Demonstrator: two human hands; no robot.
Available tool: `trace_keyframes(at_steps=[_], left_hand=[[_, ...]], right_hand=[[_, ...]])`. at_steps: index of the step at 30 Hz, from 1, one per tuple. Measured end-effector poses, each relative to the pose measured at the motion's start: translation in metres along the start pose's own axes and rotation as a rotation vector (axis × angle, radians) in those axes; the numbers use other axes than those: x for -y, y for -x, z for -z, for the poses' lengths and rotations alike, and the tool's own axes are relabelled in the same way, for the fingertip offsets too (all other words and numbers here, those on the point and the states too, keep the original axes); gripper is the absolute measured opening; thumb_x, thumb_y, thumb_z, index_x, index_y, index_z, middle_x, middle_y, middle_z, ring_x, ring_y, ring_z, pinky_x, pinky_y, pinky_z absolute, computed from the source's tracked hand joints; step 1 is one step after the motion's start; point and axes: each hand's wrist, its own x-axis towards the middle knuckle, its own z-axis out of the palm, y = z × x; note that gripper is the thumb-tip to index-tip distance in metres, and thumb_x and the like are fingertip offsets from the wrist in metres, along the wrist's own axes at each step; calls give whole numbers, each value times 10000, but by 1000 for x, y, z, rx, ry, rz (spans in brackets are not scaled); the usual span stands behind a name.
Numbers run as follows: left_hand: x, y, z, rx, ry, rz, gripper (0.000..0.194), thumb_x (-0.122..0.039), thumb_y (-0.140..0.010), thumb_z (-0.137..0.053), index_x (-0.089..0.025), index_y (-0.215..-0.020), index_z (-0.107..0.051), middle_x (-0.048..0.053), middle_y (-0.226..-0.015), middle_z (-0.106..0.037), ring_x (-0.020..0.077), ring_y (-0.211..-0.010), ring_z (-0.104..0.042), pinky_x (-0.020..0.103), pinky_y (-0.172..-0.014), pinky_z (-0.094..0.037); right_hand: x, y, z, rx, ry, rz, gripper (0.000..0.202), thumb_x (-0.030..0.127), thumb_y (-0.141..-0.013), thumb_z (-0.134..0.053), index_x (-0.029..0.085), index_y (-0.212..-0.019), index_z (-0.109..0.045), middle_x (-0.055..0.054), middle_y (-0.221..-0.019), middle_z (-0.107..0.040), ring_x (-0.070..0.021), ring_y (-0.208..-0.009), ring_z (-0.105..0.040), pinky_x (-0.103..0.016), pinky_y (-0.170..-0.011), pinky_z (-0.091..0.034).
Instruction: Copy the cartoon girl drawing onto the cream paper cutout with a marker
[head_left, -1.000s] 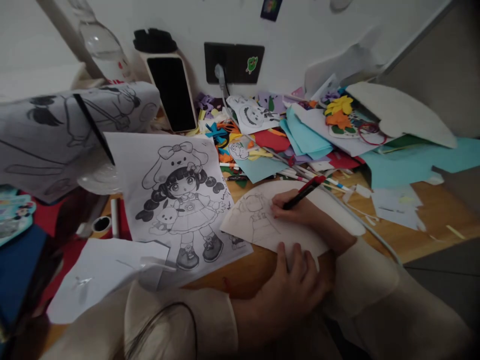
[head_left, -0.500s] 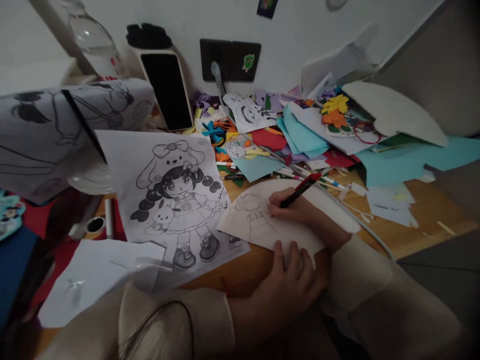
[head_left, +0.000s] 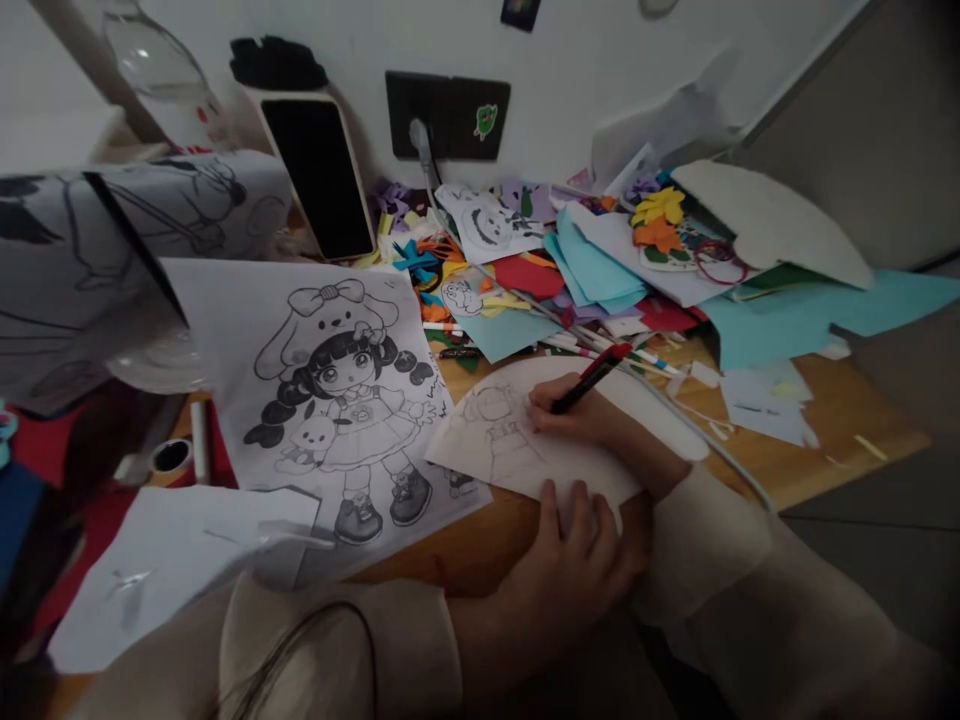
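Observation:
My right hand (head_left: 566, 410) grips a black pen with a red end (head_left: 591, 378), its tip hidden behind my fingers. The hand rests on a white sheet with a curved edge (head_left: 487, 465), which bears a faint pencil sketch of a figure in a dress. With fingers spread, my left hand (head_left: 570, 560) lies on the lower edge of that sheet. To the left, partly beside it, is a printed black-and-white picture of a girl (head_left: 360, 400) with braids, a dog-eared hat and dark shoes.
Paper scraps, blue sheets (head_left: 596, 265) and several markers (head_left: 577, 345) are heaped along the wall. A phone (head_left: 319, 175) leans upright at the back, near a plugged-in socket (head_left: 448, 115). A grey cable (head_left: 727, 465) crosses the right side. Blank white paper (head_left: 172, 560) lies front left.
The whole view has shifted slightly, so things appear a little farther left. Both hands keep nearly the same places on the sheet, the pen still in my right hand.

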Motion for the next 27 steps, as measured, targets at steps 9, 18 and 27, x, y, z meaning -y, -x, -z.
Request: trace_keyframes(at_steps=[9,18,27], left_hand=[[0,-1,0,-3,-29,0,373,-279,-908,-301,-187,-1242,-439,133,-1266,-498,312,-1180,-487,558,-895,-403],[0,0,0,-3,-20,-2,360,-273,-905,-307,-188,-1221,-458,130,-1264,-502,315,-1174,-494,558,-897,-407],[0,0,0,-19,-12,11,370,-277,-903,-314,-192,-1235,-453,118,-1259,-511,308,-1176,-496,534,-897,-428]], right_hand=[[2,0,1,37,-32,-4,328,181,-781,-533,185,-535,-316,53,-512,-369,-73,-495,-342,-233,-479,-274],[0,0,1,41,-17,-16,332,189,-778,-546,180,-535,-322,60,-515,-341,-69,-490,-335,-221,-467,-270],[0,0,0,41,-30,-1,314,194,-779,-560,176,-539,-357,52,-514,-390,-74,-498,-354,-223,-479,-282]])
